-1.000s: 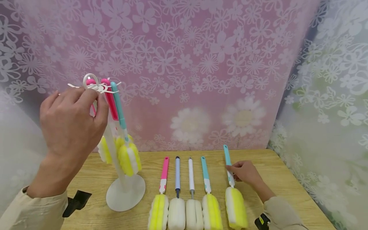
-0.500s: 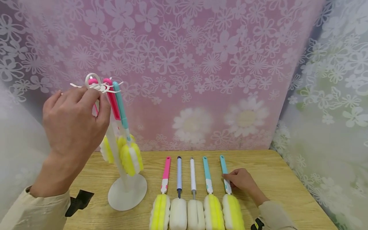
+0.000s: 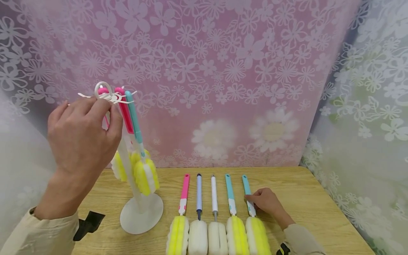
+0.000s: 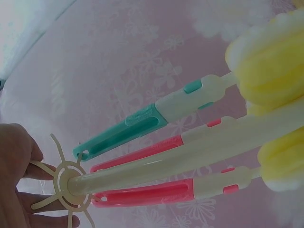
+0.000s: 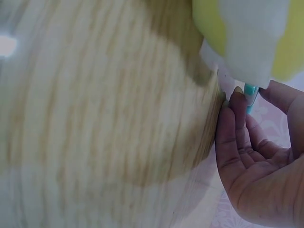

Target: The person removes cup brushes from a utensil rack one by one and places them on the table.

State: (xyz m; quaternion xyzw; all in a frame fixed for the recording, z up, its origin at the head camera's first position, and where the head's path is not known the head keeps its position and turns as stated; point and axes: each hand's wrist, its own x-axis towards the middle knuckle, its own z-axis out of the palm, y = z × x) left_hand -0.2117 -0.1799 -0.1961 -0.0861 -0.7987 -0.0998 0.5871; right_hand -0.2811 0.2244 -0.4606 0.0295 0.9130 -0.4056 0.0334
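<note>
At the top of a white hanging stand [image 3: 141,213], my left hand [image 3: 84,132] holds the ring of hooks [image 4: 71,187]. From the hooks hang a teal-handled sponge brush [image 4: 128,130] and two pink-handled ones, including a pink brush [image 4: 156,192]; their yellow-and-white sponge heads point down. On the table, my right hand [image 3: 267,203] pinches the handle of another teal sponge brush [image 3: 257,235], the rightmost in a row. Its thumb and fingers meet at the handle in the right wrist view, where the sponge head [image 5: 254,42] hides much of the handle.
Left of the right-hand brush lie a second teal brush [image 3: 237,233], a white-handled brush [image 3: 217,237], a blue-handled brush [image 3: 198,237] and a pink-handled brush [image 3: 177,233]. The wooden table [image 3: 302,198] backs onto a flowered pink curtain [image 3: 210,78].
My right hand has moved the teal brush left and toward me, setting it close alongside the second teal brush. The left hand keeps its hold on the stand's top.
</note>
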